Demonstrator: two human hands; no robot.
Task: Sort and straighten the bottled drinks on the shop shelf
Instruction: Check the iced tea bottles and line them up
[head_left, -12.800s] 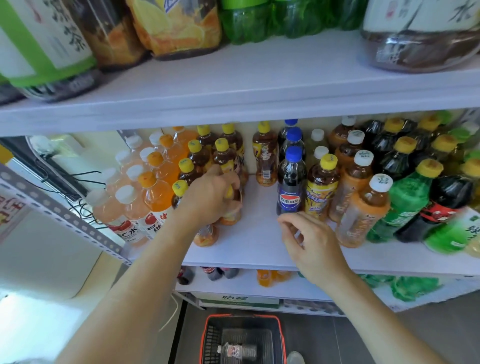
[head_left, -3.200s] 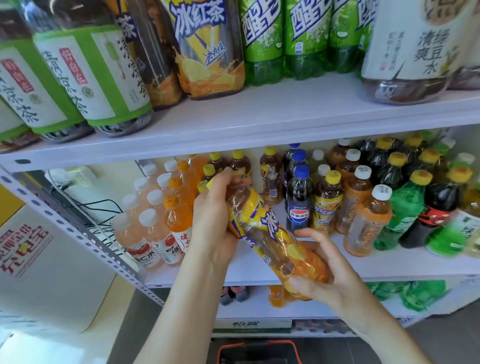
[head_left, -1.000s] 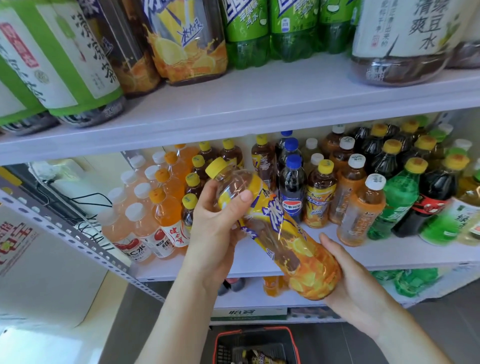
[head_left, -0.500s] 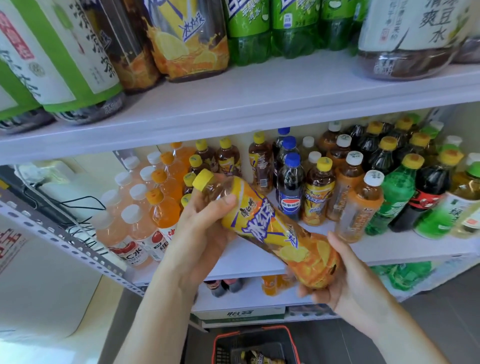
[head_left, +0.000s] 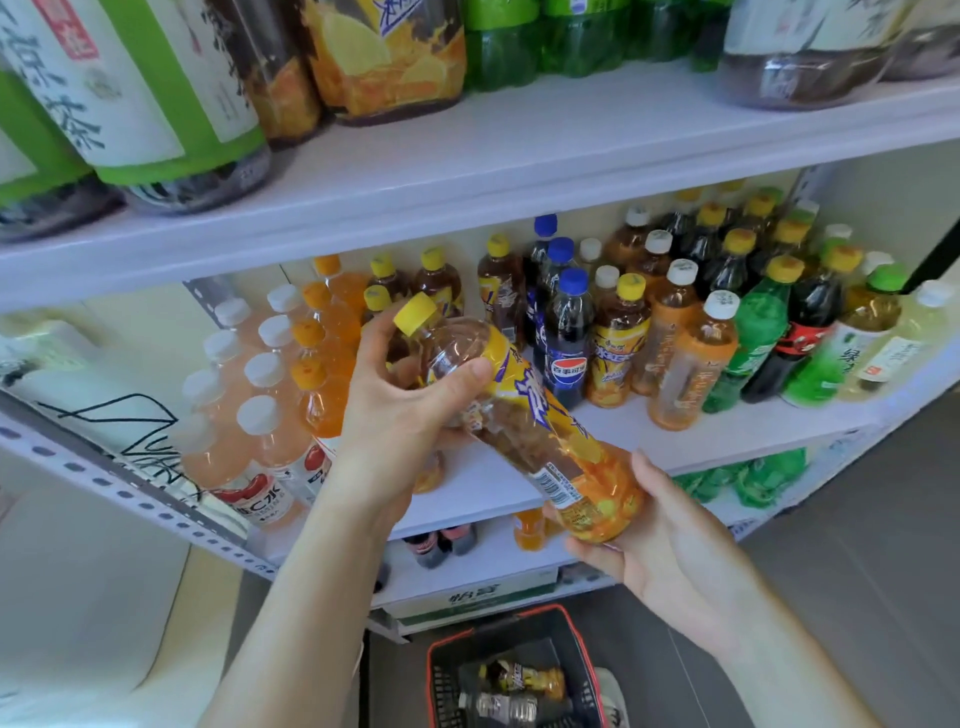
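Observation:
I hold an iced-tea bottle (head_left: 540, 431) with a yellow cap and yellow-orange label, tilted in front of the middle shelf (head_left: 727, 436), cap up-left and base down-right. My left hand (head_left: 400, 410) grips its neck and shoulder. My right hand (head_left: 654, 535) cups its base from below, fingers curled round it. Behind stand rows of small bottles: pale pink drinks (head_left: 260, 441), orange drinks (head_left: 322, 358), iced teas (head_left: 618, 338), Pepsi (head_left: 566, 338), green bottles (head_left: 748, 338).
Large bottles stand on the upper shelf (head_left: 519, 156). A red-rimmed black basket (head_left: 457, 654) on the floor below holds two bottles. A lower shelf (head_left: 493, 561) carries a few bottles and a carton. Black cables hang at the left by a perforated shelf rail (head_left: 104, 478).
The bottle has turned in my hands, so its barcode now faces me, and its neck sits slightly higher. Both hands keep their hold at neck and base.

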